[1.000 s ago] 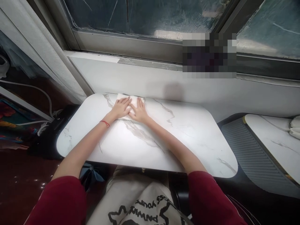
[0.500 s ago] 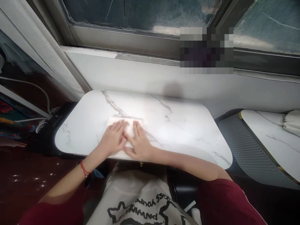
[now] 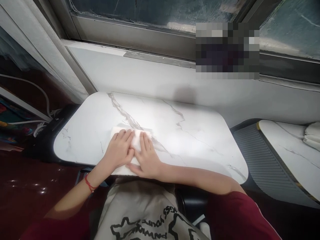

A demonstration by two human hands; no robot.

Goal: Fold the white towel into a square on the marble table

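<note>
A white cloth (image 3: pixel 137 140) lies flat on the white marbled tabletop (image 3: pixel 200 133), close to the front edge. My left hand (image 3: pixel 119 148) rests on the cloth's left part, palm down, fingers stretched forward. On its right part lies my right hand (image 3: pixel 147 155), also palm down with fingers extended and the thumb reaching left. The two hands are side by side and close together near the cloth's middle. Neither hand is wrapped round anything.
Behind the table stand a white wall (image 3: pixel 140 80) and a window frame. A second marbled table (image 3: pixel 287 143) with a ribbed side is at the right, bearing a pale fabric item (image 3: pixel 312 135). White cables (image 3: pixel 41 90) and a curtain (image 3: pixel 47 50) are on the left.
Both hands and the cloth have moved slightly toward the front edge of the table. The camera view has shifted a little.
</note>
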